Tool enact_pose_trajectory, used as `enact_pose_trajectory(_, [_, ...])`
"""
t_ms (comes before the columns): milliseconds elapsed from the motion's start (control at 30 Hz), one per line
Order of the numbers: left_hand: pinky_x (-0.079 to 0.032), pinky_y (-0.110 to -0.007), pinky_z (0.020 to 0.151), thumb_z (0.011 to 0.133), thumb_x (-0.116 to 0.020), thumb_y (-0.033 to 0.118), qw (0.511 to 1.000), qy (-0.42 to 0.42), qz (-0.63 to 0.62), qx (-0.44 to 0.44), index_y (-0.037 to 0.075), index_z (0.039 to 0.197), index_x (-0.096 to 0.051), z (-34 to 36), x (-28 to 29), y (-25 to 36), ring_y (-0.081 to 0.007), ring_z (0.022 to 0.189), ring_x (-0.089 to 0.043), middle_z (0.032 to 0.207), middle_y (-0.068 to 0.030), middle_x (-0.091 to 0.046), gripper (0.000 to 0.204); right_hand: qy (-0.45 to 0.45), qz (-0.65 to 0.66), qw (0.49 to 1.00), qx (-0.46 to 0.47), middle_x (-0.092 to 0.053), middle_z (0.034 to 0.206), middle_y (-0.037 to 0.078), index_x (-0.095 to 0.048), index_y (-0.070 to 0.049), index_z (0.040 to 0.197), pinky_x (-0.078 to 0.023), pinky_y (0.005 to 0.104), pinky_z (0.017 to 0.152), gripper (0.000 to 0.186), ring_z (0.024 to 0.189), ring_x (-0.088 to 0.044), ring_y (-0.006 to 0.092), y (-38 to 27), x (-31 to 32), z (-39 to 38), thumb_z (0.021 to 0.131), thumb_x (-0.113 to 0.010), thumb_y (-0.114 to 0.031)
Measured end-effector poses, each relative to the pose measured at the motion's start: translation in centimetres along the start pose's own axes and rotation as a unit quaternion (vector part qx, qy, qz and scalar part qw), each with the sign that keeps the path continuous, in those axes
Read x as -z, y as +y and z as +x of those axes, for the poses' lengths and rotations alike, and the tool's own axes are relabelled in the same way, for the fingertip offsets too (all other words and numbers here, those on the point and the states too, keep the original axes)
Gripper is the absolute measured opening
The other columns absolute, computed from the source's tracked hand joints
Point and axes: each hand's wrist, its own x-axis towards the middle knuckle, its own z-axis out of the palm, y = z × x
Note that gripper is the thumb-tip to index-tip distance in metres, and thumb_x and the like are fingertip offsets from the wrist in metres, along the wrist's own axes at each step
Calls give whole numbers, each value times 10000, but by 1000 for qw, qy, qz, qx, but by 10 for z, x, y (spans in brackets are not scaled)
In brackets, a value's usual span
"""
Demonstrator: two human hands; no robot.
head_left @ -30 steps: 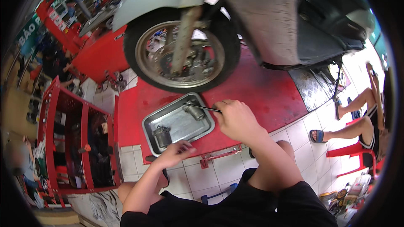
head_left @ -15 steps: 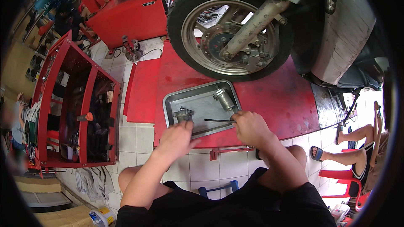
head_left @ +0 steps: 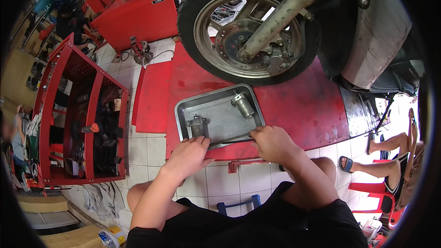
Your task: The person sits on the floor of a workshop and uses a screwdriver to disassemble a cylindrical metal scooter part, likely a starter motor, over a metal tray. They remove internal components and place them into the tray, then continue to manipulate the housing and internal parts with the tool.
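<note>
A grey metal tray [head_left: 209, 105] lies on a red lift platform [head_left: 303, 105] below a scooter's front wheel [head_left: 248, 27]. Two small cylindrical motor parts lie in it, one at the near left [head_left: 198, 125] and one at the far right [head_left: 242, 104]. My left hand [head_left: 189, 151] rests on the tray's near edge, fingers touching the left motor part. My right hand [head_left: 272, 141] is at the tray's near right corner, closed on a thin dark tool [head_left: 229, 140] that lies along the near rim.
A red tool cart [head_left: 82, 124] with shelves of parts stands at the left. Another red machine [head_left: 133, 14] is at the back. A person sits on a red chair [head_left: 381, 188] at the right. A blue stool [head_left: 236, 204] is under me.
The view has shifted so the tray and wheel sit more central. My left hand came forward from the platform edge to the left motor part. My right hand stays at the thin tool.
</note>
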Motion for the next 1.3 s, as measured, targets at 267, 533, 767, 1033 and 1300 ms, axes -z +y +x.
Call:
enact_pose_trajectory(267, [-538,-454,917,853,-752,335,1000,-4,5,-11,-8,1235,-586,-2,-2,5,-369,1062,-657,1134,-180,-655,539,31,-2,1000,-1,-662,879,175,-640,12,882,-578,441,727,189,838,-687,364,0,-2,5,697,-618,40])
enact_pose_trajectory(533, [-510,-430,972,853,-751,342,996,-36,-9,-87,4,1242,-597,-2,-20,19,-349,1118,-635,1178,-168,-646,538,153,172,972,46,-658,941,170,-682,0,1031,-532,458,712,160,820,-654,383,-8,-2,19,880,-656,-48])
enact_pose_trajectory(767, [-435,-468,1108,800,-767,300,909,240,-7,-341,70,1214,-623,1,2,52,-295,1296,-529,1339,-122,-579,495,41,217,975,-28,-703,905,210,-708,-1,1039,-535,469,749,171,841,-669,422,-6,-8,29,905,-670,-101])
enact_pose_trajectory(1033, [-402,-476,1129,794,-742,303,903,265,52,-335,54,1156,-655,3,1,39,-281,1308,-524,1325,-113,-589,448,83,136,986,40,-696,927,173,-677,1,1018,-550,468,735,199,894,-678,393,-3,-24,25,824,-654,-36])
enact_pose_trajectory(1300, [-440,-457,1075,818,-737,322,919,224,59,-319,46,1170,-644,2,4,44,-262,1236,-568,1261,-106,-615,457,100,41,994,11,-667,922,155,-664,-14,974,-566,437,778,249,939,-675,348,1,-14,19,742,-606,53])
